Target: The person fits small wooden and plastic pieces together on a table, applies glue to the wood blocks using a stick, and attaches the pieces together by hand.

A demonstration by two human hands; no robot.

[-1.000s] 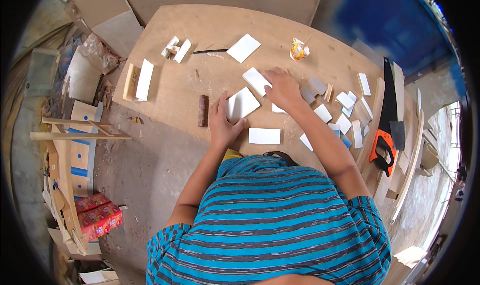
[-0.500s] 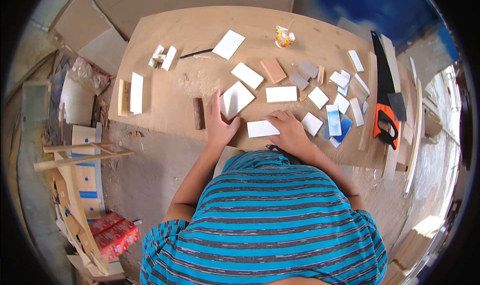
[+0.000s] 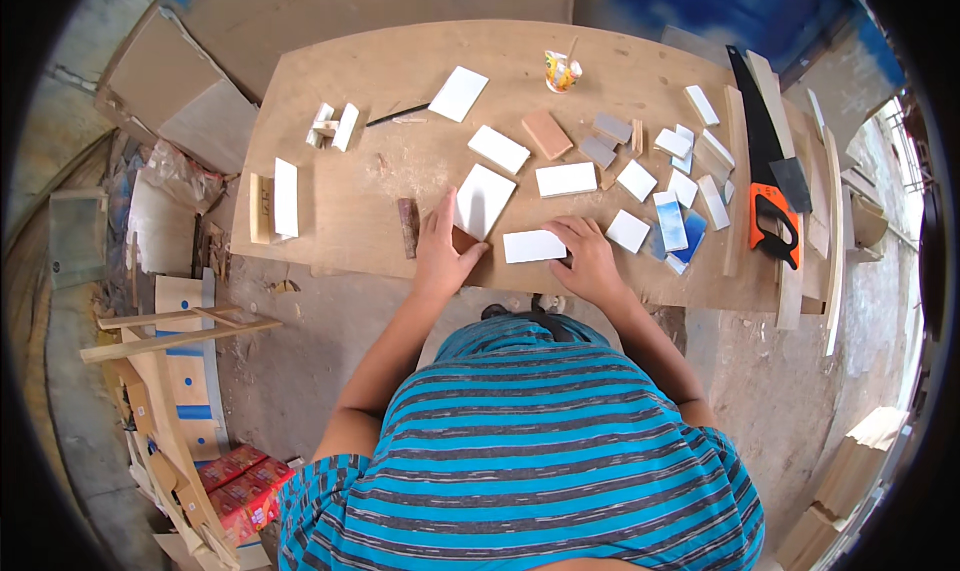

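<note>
My left hand (image 3: 446, 249) rests on the table with its fingers along the left edge of a white rectangular board (image 3: 487, 199) and its thumb at the near corner. That board lies aslant, partly shaded. To its right, my right hand (image 3: 587, 258) grips the right end of a smaller white block (image 3: 531, 247), fingers on top and thumb at the near side. Just beyond lie two more white blocks, one aslant (image 3: 499, 149) and one level (image 3: 566, 180). A dark brown stick (image 3: 407, 228) lies left of my left hand.
A handsaw with an orange handle (image 3: 775, 226) lies at the right beside long wooden strips (image 3: 735, 181). Small white, grey and blue pieces (image 3: 671, 221) cluster before it. A patterned paper cup (image 3: 562, 72) stands at the back; a black pencil-like stick (image 3: 397, 115) lies back left.
The white board by my left hand has turned, its near end swinging right. My right hand still holds the small block. The whole view has shifted slightly.
</note>
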